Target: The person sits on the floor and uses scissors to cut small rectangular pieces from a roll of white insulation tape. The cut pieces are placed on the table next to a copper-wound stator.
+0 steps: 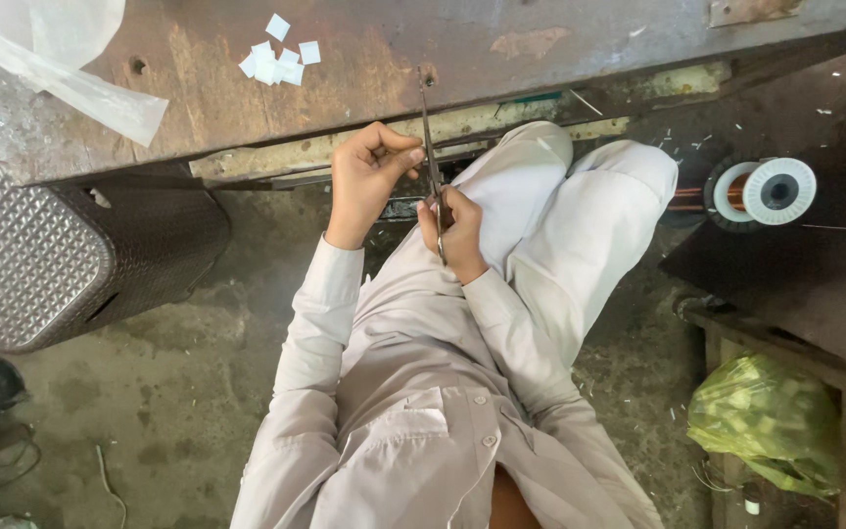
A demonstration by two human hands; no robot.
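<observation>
Right hand [452, 220]: closed on long thin metal scissors [433, 162], blades pointing to the worn rusty metal bench [364, 69]. Left hand [369, 176]: fingers curled, pinching beside the blades. White paper squares [276, 61] lie on the bench.

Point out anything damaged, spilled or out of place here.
The metal bench top is rusted and patchy. Small white paper squares lie in a loose, overlapping heap on it. Pale clippings are scattered on the floor beside the person's knee.
</observation>
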